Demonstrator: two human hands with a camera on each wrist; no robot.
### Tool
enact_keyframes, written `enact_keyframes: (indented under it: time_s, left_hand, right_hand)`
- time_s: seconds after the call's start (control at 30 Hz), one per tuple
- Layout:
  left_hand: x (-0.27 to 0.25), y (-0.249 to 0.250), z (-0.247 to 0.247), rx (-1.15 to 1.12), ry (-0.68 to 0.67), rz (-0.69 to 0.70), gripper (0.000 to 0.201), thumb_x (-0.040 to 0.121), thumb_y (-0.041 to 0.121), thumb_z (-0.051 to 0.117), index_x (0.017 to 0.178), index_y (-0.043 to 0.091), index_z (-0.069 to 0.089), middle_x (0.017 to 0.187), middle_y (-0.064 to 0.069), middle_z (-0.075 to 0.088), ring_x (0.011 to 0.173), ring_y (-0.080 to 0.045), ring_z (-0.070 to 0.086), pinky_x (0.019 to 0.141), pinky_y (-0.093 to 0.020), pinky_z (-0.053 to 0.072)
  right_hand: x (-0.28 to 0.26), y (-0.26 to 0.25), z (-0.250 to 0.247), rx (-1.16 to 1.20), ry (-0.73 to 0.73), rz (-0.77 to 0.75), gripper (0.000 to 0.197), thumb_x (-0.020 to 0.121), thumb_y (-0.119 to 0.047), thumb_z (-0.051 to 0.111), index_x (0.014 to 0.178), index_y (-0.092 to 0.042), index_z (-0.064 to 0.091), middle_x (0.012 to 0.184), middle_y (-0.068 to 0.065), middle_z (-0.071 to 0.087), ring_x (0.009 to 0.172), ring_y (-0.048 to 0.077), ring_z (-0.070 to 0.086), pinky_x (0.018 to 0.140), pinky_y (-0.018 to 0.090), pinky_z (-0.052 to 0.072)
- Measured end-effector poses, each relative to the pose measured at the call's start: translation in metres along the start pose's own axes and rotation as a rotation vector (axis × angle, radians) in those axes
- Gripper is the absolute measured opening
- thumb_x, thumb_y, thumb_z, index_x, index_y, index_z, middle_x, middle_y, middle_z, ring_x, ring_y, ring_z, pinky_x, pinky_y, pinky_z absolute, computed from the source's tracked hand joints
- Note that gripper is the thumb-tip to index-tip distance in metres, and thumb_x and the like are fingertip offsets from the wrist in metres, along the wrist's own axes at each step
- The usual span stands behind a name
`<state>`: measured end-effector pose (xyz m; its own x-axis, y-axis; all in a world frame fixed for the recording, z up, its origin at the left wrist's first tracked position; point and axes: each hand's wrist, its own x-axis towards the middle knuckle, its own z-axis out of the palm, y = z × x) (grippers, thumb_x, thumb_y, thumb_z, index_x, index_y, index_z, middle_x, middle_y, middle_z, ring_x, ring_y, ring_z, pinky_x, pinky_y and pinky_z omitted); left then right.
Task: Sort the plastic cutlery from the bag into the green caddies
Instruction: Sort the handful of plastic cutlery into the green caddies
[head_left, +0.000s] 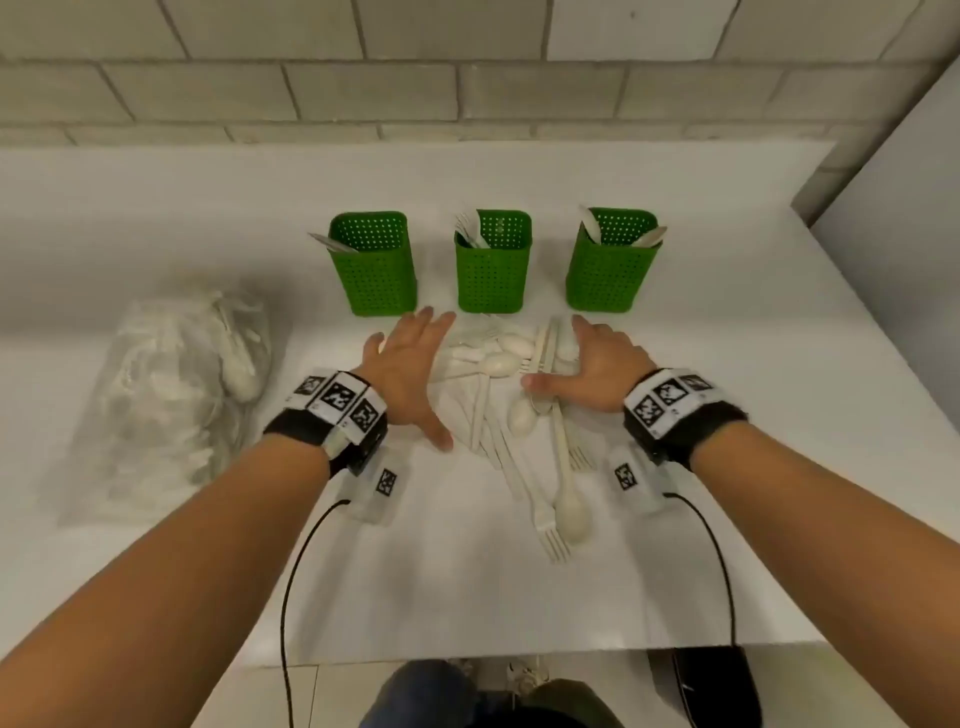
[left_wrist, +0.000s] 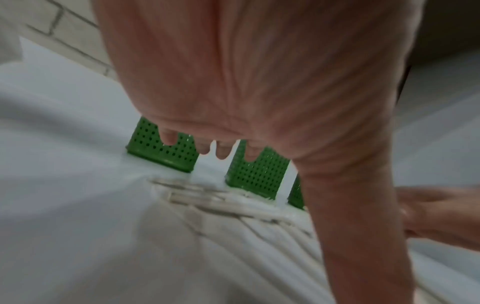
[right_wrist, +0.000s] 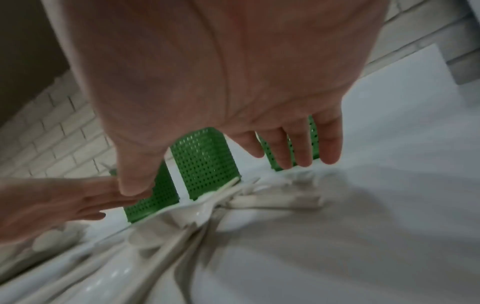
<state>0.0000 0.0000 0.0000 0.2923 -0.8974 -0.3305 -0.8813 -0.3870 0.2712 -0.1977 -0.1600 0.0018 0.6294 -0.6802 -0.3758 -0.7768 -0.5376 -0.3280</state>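
A loose pile of white plastic cutlery (head_left: 498, 395) lies on the white table (head_left: 519, 597), with forks and spoons trailing toward me. My left hand (head_left: 410, 369) flanks the pile's left side, fingers straight and spread. On the pile's right side my right hand (head_left: 597, 358) is flat too, thumb over a spoon. Neither hand holds anything. Behind the pile stand three green caddies: the left one (head_left: 373, 265) with knives, the middle one (head_left: 493, 262) with forks, the right one (head_left: 610, 260) with spoons. The clear bag of cutlery (head_left: 176, 400) lies at the left.
A grey brick wall (head_left: 467, 78) runs behind the table. The table's front edge is near my legs, and a dark object (head_left: 717, 686) sits on the floor below at the right. Cables hang from both wrist cameras.
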Motion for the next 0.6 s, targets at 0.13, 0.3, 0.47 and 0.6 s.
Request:
enact_keyframes:
  time_s: [0.13,0.3,0.47,0.6]
  left_hand:
    - [0.014,-0.008,0.007,-0.039,-0.062,0.006,0.148,0.047,0.056,0.089,0.154,0.023,-0.009,0.163,-0.002,0.004,0.149,-0.019,0.004,0.119,-0.049,0.002]
    - [0.026,-0.008,0.008,-0.136,0.047,0.128,0.117,0.064,0.047,0.084,0.153,0.02,0.013,0.147,-0.001,0.039,0.134,-0.024,0.033,0.111,-0.041,0.024]
    - [0.031,-0.003,0.008,-0.124,0.037,0.199,0.075,0.075,0.028,0.075,0.141,0.019,0.042,0.128,-0.003,0.058,0.118,-0.025,0.049,0.099,-0.037,0.038]
    - [0.029,0.006,0.013,0.002,0.021,0.183,0.044,0.078,0.02,0.066,0.119,0.012,0.051,0.108,-0.008,0.062,0.099,-0.029,0.056,0.078,-0.034,0.038]
  right_hand:
    - [0.011,-0.025,0.019,-0.088,0.081,-0.029,0.095,0.07,-0.063,0.072,0.14,-0.011,0.034,0.134,0.013,0.04,0.124,0.033,0.04,0.1,0.045,0.041]
    - [0.011,-0.028,0.026,0.184,0.039,-0.166,0.071,0.078,-0.028,0.078,0.138,-0.012,0.044,0.122,0.01,0.048,0.118,0.027,0.047,0.099,0.033,0.04]
    - [-0.006,-0.025,0.011,0.172,0.02,-0.183,0.096,0.074,-0.049,0.077,0.149,-0.013,0.029,0.138,0.009,0.047,0.129,0.026,0.044,0.106,0.033,0.036]
    - [-0.036,-0.013,0.006,-0.167,-0.134,-0.087,0.132,0.056,-0.081,0.068,0.152,-0.012,0.01,0.152,0.009,0.026,0.137,0.028,0.029,0.112,0.044,0.032]
